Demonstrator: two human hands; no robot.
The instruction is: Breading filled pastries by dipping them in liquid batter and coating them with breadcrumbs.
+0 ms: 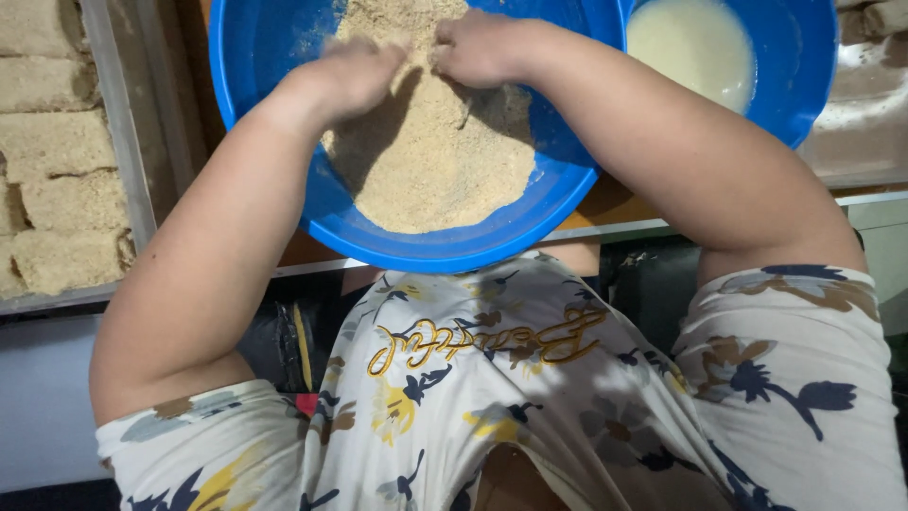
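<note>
Both the left hand point(355, 71) and right hand point(482, 47) press, fingers curled, into crumbs point(435, 161) in a blue basin point(426, 248) (what they grip stays hidden), seemingly mid-coating.

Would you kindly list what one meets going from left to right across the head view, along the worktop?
Metal tray of crumb-coated blocks → left hand → right hand → blue bowl of pale liquid; both hands are in the blue crumb bowl.

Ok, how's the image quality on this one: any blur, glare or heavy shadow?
Head view: the left hand is smeared by motion blur, the right hand a little sharper; both arms throw dark shadows across the crumbs in the big blue bowl; the pale liquid in the second bowl looks slightly washed out; straight edges bow near the frame borders.
</note>
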